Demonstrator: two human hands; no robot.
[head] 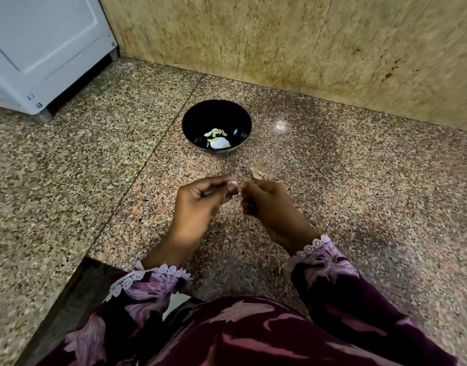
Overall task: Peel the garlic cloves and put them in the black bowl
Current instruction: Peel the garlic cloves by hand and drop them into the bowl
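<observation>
The black bowl (192, 120) stands on the granite counter and holds several pale peeled garlic cloves (216, 132) beside a bright glare spot. In front of it my two hands meet above the counter. My left hand (198, 204) pinches a pinkish garlic clove (233, 184) at its fingertips. My right hand (266, 204) is curled, its fingertips at the clove's papery skin between the hands. Unpeeled garlic (256, 174) lies on the counter just behind my right hand.
A white appliance (42, 48) stands on short feet at the back left. A stone wall (306, 35) rises behind the bowl. The counter's front edge steps inward at the lower left (84, 260).
</observation>
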